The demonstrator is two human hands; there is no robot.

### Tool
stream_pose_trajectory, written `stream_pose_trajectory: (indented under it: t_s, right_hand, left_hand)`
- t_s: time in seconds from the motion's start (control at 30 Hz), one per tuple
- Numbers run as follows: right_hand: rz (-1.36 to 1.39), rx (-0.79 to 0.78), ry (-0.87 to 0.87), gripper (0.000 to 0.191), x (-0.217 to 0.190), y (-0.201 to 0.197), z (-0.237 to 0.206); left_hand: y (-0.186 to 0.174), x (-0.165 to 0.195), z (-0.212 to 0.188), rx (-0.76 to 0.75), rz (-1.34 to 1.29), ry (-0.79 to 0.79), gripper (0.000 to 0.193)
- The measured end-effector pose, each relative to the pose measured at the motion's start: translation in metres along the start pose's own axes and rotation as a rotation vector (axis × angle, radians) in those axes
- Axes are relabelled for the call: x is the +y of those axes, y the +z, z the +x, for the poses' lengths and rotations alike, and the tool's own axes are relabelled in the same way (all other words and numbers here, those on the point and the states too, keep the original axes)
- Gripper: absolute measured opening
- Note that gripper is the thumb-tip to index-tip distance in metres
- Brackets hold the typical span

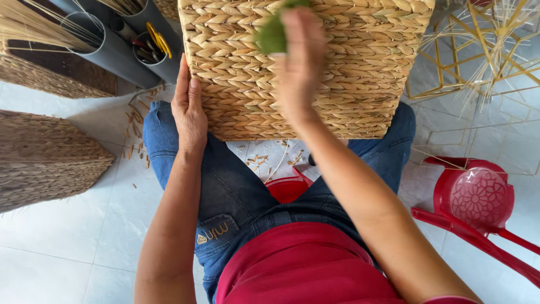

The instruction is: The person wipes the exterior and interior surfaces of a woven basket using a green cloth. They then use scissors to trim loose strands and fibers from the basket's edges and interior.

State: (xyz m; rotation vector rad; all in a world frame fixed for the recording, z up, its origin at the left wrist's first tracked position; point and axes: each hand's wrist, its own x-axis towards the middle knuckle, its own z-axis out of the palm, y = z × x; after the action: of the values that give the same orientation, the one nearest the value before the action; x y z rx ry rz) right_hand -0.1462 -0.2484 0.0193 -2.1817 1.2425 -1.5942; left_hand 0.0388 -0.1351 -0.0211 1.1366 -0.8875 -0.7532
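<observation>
A large woven straw basket (360, 73) rests on my knees, its plaited side facing me. My left hand (188, 110) lies flat against the basket's left edge, fingers together, steadying it. My right hand (298, 62) presses a green cloth (271, 35) against the basket's face near the top, fingers closed on the cloth. I sit in blue jeans and a red top on a red stool (287, 188) seen between my legs.
Grey tubes (115, 53) with straw and tools stand at the upper left beside darker woven baskets (48, 157). A second red plastic stool (478, 200) sits to the right. Gold wire frames (478, 50) lie at the upper right. Straw scraps litter the white tiled floor.
</observation>
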Motion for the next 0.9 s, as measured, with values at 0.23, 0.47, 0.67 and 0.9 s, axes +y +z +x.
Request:
stream_pose_trajectory:
  t_s: [0.23, 0.47, 0.67, 0.9]
  right_hand:
    - [-0.042, -0.249, -0.515, 0.055, -0.036, 0.051, 0.018]
    - [-0.294, -0.159, -0.196, 0.07, 0.104, -0.109, 0.047]
    - [0.349, 0.145, 0.563, 0.046, 0.196, -0.212, 0.06]
    - [0.877, 0.232, 1.026, 0.035, 0.199, -0.184, 0.026]
  left_hand:
    - [0.002, 0.002, 0.003, 0.004, 0.012, -0.019, 0.046]
    - [0.003, 0.005, 0.001, 0.008, 0.083, -0.017, 0.046]
    - [0.001, 0.003, 0.0, 0.007, 0.053, 0.003, 0.045]
    - [-0.011, 0.002, -0.005, -0.032, -0.121, -0.005, 0.046]
